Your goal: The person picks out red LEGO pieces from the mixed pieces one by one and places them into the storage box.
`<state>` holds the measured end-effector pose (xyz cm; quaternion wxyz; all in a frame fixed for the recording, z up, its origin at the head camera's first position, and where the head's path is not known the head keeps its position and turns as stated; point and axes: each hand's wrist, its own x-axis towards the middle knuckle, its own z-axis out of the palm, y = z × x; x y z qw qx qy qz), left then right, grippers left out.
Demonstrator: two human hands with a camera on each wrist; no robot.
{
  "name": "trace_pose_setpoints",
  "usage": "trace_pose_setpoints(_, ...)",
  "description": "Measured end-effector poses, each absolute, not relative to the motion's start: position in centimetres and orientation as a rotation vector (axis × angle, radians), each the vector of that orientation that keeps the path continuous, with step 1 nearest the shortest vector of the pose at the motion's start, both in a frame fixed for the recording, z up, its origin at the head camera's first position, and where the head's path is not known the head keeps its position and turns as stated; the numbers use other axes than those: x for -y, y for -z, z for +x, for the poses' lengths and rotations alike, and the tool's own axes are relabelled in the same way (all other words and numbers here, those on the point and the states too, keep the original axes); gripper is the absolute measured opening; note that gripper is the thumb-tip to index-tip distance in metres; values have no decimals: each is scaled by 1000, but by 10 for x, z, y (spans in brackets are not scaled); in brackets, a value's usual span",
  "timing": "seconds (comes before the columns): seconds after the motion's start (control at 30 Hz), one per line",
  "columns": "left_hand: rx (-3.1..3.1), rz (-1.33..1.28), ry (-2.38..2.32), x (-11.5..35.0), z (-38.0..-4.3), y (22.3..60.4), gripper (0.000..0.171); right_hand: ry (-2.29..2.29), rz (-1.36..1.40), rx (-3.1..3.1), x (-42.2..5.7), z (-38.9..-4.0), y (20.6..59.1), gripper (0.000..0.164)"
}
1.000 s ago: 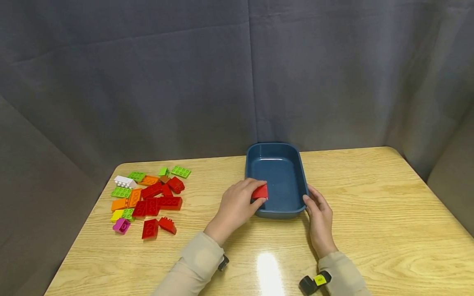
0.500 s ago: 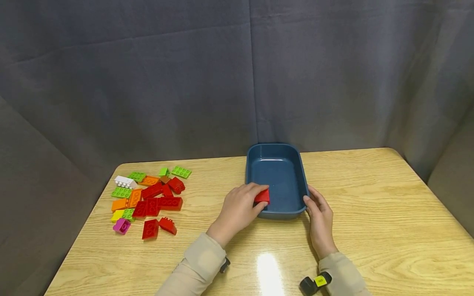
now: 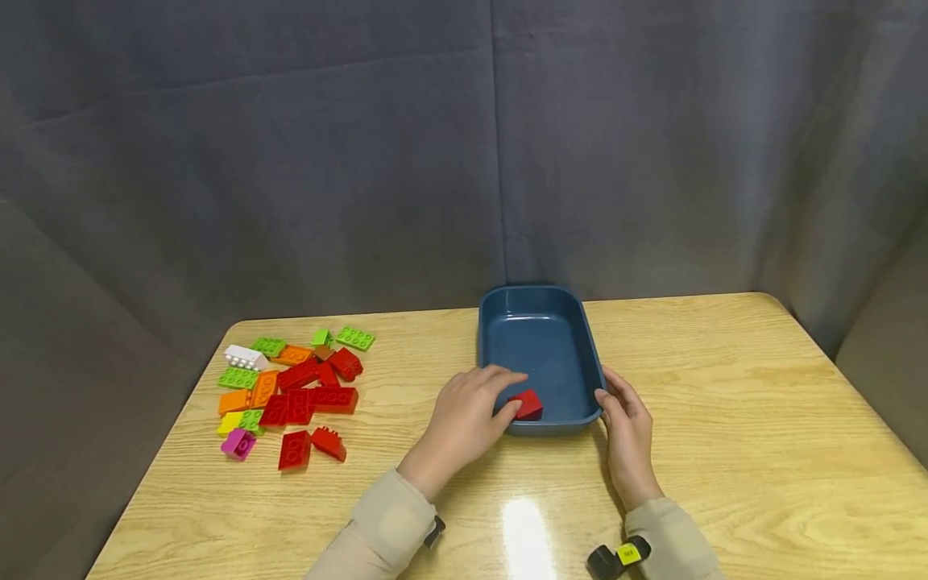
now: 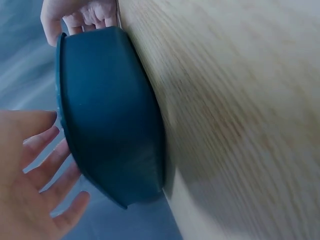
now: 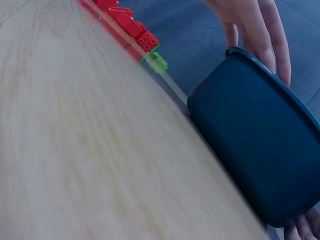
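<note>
A red toy building brick (image 3: 530, 405) lies inside the dark blue tray (image 3: 540, 428), near its front wall. Over the tray's left side, my left hand (image 3: 464, 415) has its thumb and fingers spread apart, the thumb tip right at the brick. In the left wrist view, the left hand (image 4: 30, 175) shows loosely extended fingers along the rim, holding nothing. My right hand (image 3: 629, 431) holds the tray at its front right corner, thumb at the rim and fingers against the outer wall. The brick is hidden behind the tray's walls in both wrist views.
Several loose bricks lie in a group on the left of the wooden table (image 3: 725, 403): red bricks (image 3: 333, 399), green plates (image 3: 355, 338), orange bricks (image 3: 264, 388), a white brick (image 3: 245, 357) and a magenta brick (image 3: 238, 443). A grey curtain (image 3: 362, 161) hangs behind.
My left hand has let go of the red brick, which now lies lower in the tray, nearer its front wall. The left fingers have spread. My right hand has stayed at the tray's corner.
</note>
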<state>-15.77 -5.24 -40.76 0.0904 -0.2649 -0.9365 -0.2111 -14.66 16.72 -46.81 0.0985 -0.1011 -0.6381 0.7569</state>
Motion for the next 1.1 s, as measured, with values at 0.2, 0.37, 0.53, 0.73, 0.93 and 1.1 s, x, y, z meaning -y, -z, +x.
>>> trace_pose_setpoints(0.2,2762,-795,696,65,-139,402,33,-2262,-305,1861,-168,-145,467,42)
trace_pose_setpoints(0.37,2780,-811,695,81,-125,399,30,-2257,-297,1873,-168,-146,466,42)
trace_pose_setpoints(0.53,2796,-819,682,97,-117,400,30,-2255,-297,1876,-168,-148,465,42)
trace_pose_setpoints(0.73,2848,-890,613,114,-108,403,26,-2273,-284,1857,-168,-149,466,42)
trace_pose_setpoints(0.93,2831,-854,522,137,-101,411,23,-2275,-308,1867,-169,-148,468,42)
trace_pose_setpoints(1.1,2860,-728,557,160,-95,417,22,-2268,-325,1881,-168,-147,468,42)
